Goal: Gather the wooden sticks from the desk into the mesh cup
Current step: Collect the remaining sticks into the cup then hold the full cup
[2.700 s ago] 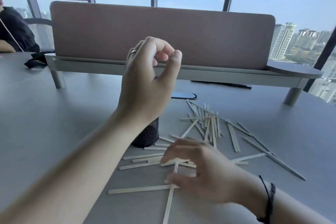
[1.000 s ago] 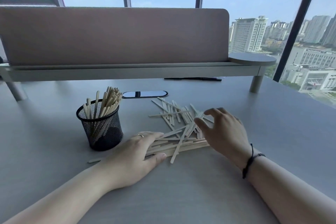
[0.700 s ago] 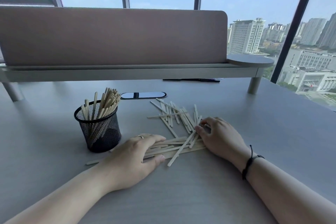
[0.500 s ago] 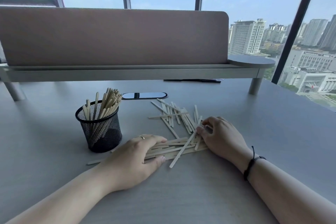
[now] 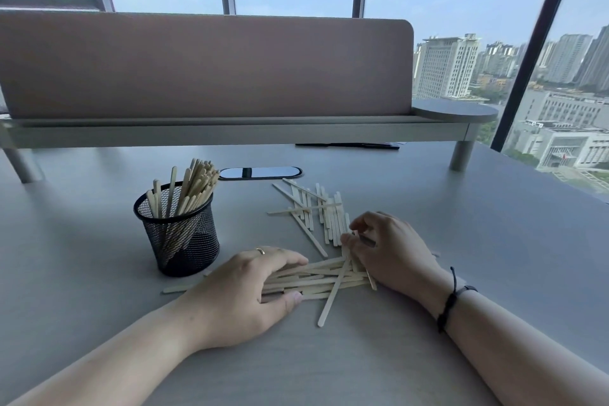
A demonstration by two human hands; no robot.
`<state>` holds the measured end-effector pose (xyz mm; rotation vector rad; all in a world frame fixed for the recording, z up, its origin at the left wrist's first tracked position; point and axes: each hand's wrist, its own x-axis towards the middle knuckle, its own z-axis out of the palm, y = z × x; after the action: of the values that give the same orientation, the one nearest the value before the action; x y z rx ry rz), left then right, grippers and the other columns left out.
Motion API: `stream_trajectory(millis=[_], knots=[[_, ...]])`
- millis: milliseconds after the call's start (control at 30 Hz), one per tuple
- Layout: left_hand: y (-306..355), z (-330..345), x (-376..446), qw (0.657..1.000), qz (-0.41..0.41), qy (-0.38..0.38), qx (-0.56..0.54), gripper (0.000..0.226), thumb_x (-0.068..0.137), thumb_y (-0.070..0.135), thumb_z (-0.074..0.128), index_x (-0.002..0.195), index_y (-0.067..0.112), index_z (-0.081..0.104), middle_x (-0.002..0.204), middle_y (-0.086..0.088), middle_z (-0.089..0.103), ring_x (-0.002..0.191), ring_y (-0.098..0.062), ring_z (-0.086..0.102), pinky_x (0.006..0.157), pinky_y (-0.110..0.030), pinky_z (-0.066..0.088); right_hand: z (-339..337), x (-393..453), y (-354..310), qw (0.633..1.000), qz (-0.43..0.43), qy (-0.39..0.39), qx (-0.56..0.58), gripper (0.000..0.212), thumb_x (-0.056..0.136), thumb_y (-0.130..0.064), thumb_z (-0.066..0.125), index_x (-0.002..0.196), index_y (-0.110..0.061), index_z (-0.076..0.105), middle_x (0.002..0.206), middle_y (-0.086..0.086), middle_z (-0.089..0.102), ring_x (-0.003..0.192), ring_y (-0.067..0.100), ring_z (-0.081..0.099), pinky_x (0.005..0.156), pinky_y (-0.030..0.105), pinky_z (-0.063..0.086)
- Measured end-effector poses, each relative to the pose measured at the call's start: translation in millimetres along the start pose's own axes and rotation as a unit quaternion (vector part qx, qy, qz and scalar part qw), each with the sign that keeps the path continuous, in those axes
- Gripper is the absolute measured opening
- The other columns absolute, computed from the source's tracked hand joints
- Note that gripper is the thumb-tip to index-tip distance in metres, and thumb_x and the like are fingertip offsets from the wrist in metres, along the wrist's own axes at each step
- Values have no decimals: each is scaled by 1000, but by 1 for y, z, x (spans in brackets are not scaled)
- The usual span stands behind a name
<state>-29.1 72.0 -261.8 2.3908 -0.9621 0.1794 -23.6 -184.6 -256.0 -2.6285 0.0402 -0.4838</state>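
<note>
My left hand (image 5: 245, 290) lies flat, loosely cupping the near bundle of wooden sticks (image 5: 316, 275) on the bench (image 5: 428, 356), my right hand (image 5: 392, 249) pinches some at 2 o'clock; I should square them before lifting toward the mesh cup (image 5: 179, 227) at 10 o'clock.

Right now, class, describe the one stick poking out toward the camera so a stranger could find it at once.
Start at the black mesh cup on the grey desk. Right of it, between both hands, lies a flat bundle. One stick crosses it diagonally, its near end jutting out alone.
</note>
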Motion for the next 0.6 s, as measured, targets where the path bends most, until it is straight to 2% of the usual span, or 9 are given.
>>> stream_trajectory(millis=[233, 333, 433, 600], knots=[[3, 3, 0, 1000, 25, -15, 2, 44, 84, 54, 60, 126, 40, 58, 125, 29, 59, 119, 12, 51, 100, -25, 45, 0, 0, -2, 1000, 7, -14, -3, 46, 88, -63, 56, 118, -30, 65, 113, -7, 69, 106, 16, 64, 78, 28, 45], [4, 3, 0, 999, 16, -7, 27, 44, 84, 58, 55, 126, 43, 55, 126, 30, 59, 117, 13, 51, 99, -25, 46, 1, -1, -6, 1000, -7, -26, 10, 45, 89, -63, 55, 117, -30, 66, 115, -7, 70, 108, 14, 63, 79, 26, 44], [5, 2, 1, 998, -2, 12, 59, 47, 83, 63, 50, 125, 43, 55, 120, 26, 63, 110, 7, 57, 93, -27, 49, -3, -4, -9, 999, -12, -25, 42, 47, 88, -66, 51, 115, -30, 67, 117, -11, 69, 112, 10, 62, 83, 27, 44], [1, -5, -2, 991, -33, 46, 124, 58, 80, 73, 45, 125, 39, 58, 118, 23, 66, 108, -2, 60, 91, -22, 47, -28, -19, 9, 999, 23, 10, -22, 61, 85, -75, 44, 122, -30, 65, 127, -12, 66, 118, 14, 61, 89, 32, 48]])
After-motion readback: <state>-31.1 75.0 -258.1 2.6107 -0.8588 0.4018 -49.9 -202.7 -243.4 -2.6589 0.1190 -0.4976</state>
